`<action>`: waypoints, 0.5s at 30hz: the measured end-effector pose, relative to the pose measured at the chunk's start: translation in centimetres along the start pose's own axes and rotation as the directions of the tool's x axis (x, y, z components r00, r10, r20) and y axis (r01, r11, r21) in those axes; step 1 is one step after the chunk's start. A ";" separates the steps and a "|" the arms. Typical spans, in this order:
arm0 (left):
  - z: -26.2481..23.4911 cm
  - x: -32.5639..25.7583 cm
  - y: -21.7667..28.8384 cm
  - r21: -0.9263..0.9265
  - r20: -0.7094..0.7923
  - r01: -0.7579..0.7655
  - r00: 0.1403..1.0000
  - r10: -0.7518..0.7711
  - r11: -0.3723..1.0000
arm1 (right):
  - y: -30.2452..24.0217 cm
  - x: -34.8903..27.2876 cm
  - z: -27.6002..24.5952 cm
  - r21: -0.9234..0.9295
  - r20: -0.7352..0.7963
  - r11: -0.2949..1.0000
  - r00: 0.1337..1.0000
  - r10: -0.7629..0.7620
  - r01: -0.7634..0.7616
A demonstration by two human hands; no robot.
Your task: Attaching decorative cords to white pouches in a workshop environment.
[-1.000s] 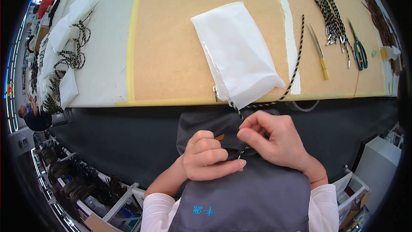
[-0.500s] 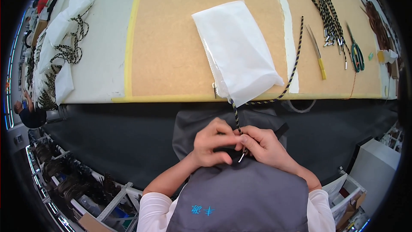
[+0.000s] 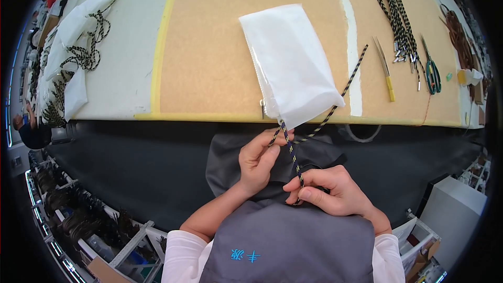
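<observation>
A white pouch (image 3: 291, 63) with a zipper along its left side lies on the table, its lower corner at the front edge. A black-and-yellow braided cord (image 3: 293, 152) runs down from that corner. Its other part stretches right from beneath the pouch over the table. My left hand (image 3: 257, 160) is closed on a short length of cord just under the pouch corner. Lower down, in front of the apron, my right hand (image 3: 332, 191) pinches the hanging cord between thumb and fingers. The cord's tip is hidden at my right hand.
On the right lie tweezers (image 3: 386, 71) with a yellow handle, green-handled scissors (image 3: 432, 73) and a bundle of cords (image 3: 401, 26) with metal tips. White pouches with cords (image 3: 78, 52) are heaped on the left. A person (image 3: 34, 128) is at far left.
My hands have parted: the left moved up toward the pouch corner, the right down and right with the cord. The cord's far end on the table has slid toward me.
</observation>
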State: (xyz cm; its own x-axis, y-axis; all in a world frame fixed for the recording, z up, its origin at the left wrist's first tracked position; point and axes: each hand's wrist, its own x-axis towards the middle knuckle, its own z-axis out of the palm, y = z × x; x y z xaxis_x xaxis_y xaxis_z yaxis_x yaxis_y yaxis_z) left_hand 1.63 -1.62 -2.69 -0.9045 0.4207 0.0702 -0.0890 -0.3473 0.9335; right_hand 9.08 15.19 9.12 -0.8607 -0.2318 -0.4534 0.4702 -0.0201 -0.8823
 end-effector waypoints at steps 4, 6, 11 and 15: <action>-2.9 -2.5 2.1 -0.191 0.263 0.397 0.902 -0.343 0.898 | -0.7 1.2 0.6 -0.031 -0.080 1.000 0.997 0.000 -0.003; -2.9 -3.2 2.6 -0.080 0.318 0.388 0.883 -0.345 0.918 | 0.7 1.8 1.0 -0.177 -0.121 0.975 0.980 -0.155 0.132; -2.1 -3.3 2.6 -0.138 0.282 0.297 0.926 -0.250 0.945 | 1.0 2.4 1.4 -0.418 -0.125 0.865 0.925 -0.358 0.278; -2.0 -3.6 3.0 -0.352 0.404 0.615 0.780 -0.478 0.706 | -0.1 3.0 0.4 -0.753 -0.135 0.624 0.879 -0.458 0.209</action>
State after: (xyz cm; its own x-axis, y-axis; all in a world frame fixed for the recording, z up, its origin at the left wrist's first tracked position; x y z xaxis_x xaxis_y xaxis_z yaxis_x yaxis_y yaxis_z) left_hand 3.79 -5.89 -0.82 -0.4947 0.8325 -0.2495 -0.7655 -0.2815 0.5786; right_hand 6.57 14.06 7.91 -0.9979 -0.0632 -0.0116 -0.0339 0.6712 -0.7405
